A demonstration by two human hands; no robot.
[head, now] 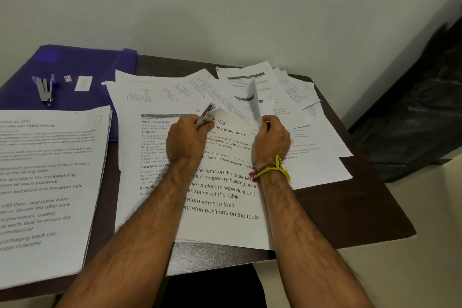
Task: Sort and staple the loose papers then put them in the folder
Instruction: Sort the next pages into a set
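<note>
Loose printed papers (180,97) lie fanned over the middle and right of the dark table (350,212). My left hand (186,139) pinches the curled top-left corner of a bundle of sheets headed "balcony table clean" (222,197). My right hand (271,140) pinches a single sheet (255,100) that stands up on edge. A separate neat stack of papers (47,182) lies at the front left. The blue folder (82,62) lies flat at the back left, with a silver stapler (45,90) on top of it.
A small red-and-white box (68,79) and a white card (83,83) rest on the folder beside the stapler. A wall stands close behind the table. A dark object (420,117) stands on the floor to the right of the table.
</note>
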